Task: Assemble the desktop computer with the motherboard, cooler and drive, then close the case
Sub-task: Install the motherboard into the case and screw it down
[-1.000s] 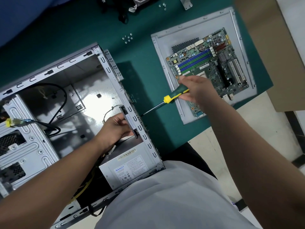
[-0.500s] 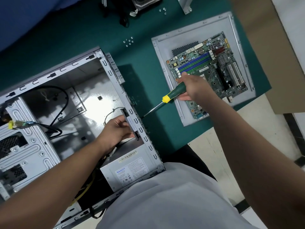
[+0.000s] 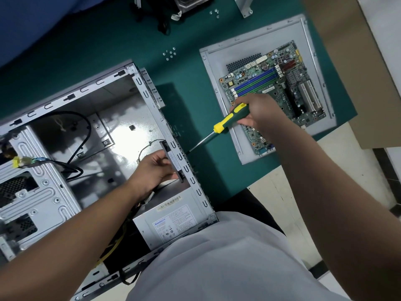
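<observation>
An open computer case (image 3: 71, 118) lies on its side on the green counter (image 3: 108, 46), its inside facing up. The left hand (image 3: 152, 170) reaches into the case and pinches a small black fan (image 3: 173, 161) in its grip, thumb on one side and fingers on the other, pressing the fan flat against the inner face of the case's rear wall (image 3: 184, 166). The right hand (image 3: 258, 111) is outside the case, its grip curled round the green and yellow handle of a screwdriver (image 3: 225, 122). The metal shaft slants down and left, and its tip meets the outer face of the same rear wall, just opposite the fan.

The motherboard (image 3: 275, 92) is not in the case: it rests on a grey side panel (image 3: 219, 59) on the counter to the right of the case, partly under the right hand. A power supply (image 3: 173, 222) with a white label sits in the near corner of the case, just beside the fan. Black cables (image 3: 82, 135) loop across the case floor, and a yellow plug (image 3: 16, 162) hangs by the drive cage at the left.

A small cluster of screws (image 3: 170, 54) lies on the counter between the case and the side panel, and a few more screws (image 3: 214, 13) sit near the far edge. A cooler (image 3: 188, 2) shows partly at the top edge of the view. A brown cardboard sheet (image 3: 368, 72) overhangs the right end of the counter.
</observation>
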Action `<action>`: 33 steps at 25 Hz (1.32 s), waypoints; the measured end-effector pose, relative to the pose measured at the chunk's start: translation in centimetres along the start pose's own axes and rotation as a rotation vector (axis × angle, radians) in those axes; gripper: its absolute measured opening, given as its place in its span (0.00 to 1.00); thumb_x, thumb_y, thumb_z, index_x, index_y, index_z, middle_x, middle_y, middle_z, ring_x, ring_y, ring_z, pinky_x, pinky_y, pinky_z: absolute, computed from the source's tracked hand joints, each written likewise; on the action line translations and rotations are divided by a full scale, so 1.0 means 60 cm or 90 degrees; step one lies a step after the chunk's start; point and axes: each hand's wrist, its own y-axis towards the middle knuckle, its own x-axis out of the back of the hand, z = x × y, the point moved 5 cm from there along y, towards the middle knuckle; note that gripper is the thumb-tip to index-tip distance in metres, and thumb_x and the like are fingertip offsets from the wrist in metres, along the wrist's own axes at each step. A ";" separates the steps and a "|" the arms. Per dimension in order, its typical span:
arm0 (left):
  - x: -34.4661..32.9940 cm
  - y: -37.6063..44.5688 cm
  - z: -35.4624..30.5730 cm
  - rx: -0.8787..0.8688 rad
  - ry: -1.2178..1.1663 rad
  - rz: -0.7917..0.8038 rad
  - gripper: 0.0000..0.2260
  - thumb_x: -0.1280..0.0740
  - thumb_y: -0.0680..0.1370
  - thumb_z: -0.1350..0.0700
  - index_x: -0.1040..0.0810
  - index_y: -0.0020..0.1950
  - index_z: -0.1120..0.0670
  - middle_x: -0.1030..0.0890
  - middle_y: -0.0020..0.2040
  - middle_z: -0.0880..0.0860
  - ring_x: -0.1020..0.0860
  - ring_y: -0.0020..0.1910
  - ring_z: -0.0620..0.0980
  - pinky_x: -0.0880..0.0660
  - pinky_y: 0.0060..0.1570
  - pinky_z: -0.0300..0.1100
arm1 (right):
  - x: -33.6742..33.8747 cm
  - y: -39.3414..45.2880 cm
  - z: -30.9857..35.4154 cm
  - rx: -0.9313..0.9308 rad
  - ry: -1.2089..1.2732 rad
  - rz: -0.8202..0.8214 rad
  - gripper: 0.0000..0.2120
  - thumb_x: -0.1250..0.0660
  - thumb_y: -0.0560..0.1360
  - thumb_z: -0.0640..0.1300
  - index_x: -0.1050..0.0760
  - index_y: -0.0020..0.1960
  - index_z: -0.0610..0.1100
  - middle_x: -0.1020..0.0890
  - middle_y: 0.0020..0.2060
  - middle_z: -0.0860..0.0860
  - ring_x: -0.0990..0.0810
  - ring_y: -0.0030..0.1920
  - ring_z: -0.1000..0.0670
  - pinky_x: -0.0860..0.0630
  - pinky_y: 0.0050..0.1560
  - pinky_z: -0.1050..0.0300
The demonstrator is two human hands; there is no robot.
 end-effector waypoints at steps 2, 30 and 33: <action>0.001 0.000 0.000 0.000 0.000 -0.002 0.09 0.33 0.76 0.75 0.21 0.56 0.69 0.13 0.44 0.57 0.15 0.40 0.49 0.20 0.40 0.37 | -0.004 -0.007 -0.011 -0.006 0.051 0.016 0.10 0.31 0.80 0.43 0.20 0.58 0.38 0.14 0.51 0.44 0.12 0.49 0.43 0.15 0.42 0.50; -0.006 -0.004 -0.003 -0.005 -0.048 0.004 0.09 0.34 0.75 0.76 0.19 0.52 0.67 0.13 0.41 0.58 0.15 0.37 0.49 0.19 0.38 0.36 | 0.003 0.000 -0.032 -0.069 0.080 0.069 0.09 0.35 0.82 0.38 0.23 0.61 0.37 0.20 0.56 0.36 0.13 0.48 0.39 0.15 0.44 0.50; -0.005 -0.004 -0.002 -0.003 -0.058 0.008 0.09 0.33 0.75 0.76 0.19 0.51 0.67 0.13 0.42 0.58 0.15 0.37 0.50 0.19 0.38 0.37 | 0.007 0.001 -0.043 -0.070 0.013 0.068 0.15 0.33 0.82 0.42 0.28 0.66 0.37 0.20 0.57 0.34 0.12 0.43 0.41 0.16 0.42 0.54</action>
